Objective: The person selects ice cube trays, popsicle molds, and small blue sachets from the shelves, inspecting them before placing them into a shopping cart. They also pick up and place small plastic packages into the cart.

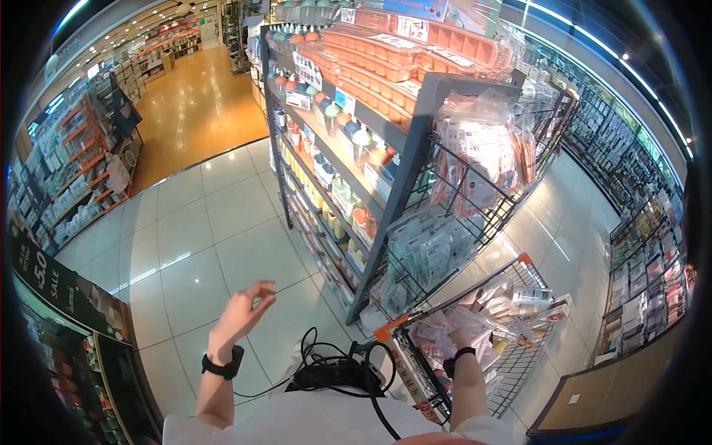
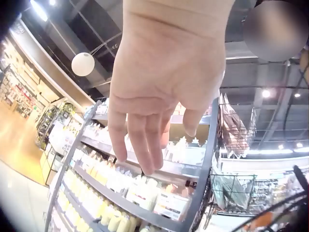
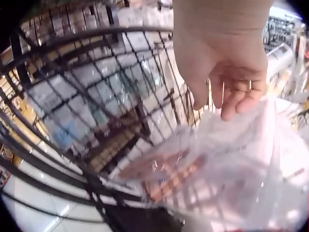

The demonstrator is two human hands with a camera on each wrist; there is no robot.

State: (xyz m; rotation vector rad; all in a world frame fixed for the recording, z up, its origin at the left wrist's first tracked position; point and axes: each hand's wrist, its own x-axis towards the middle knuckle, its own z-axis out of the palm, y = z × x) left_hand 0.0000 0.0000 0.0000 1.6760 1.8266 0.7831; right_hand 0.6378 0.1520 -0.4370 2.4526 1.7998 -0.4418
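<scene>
My left hand (image 1: 245, 315) hangs in the air over the floor tiles, fingers loosely bent and holding nothing. In the left wrist view the same hand (image 2: 161, 92) appears in front of a shelf of bottles (image 2: 116, 220). Down inside the wire shopping cart (image 1: 519, 374) is my right hand (image 1: 461, 339), among clear and pink plastic packages (image 1: 437, 326). Its curled fingers grip the upper edge of a clear plastic bag (image 3: 217, 164) in the right wrist view, where the right hand (image 3: 227, 72) hangs from above.
A tall shelf rack (image 1: 423, 141) with orange trays (image 1: 371, 59) stands ahead, wire baskets of packets (image 1: 434, 248) on its end. A sale sign (image 1: 63, 289) is at the left, a wooden counter (image 1: 593, 397) at the lower right. Black cables (image 1: 315, 352) lie at my waist.
</scene>
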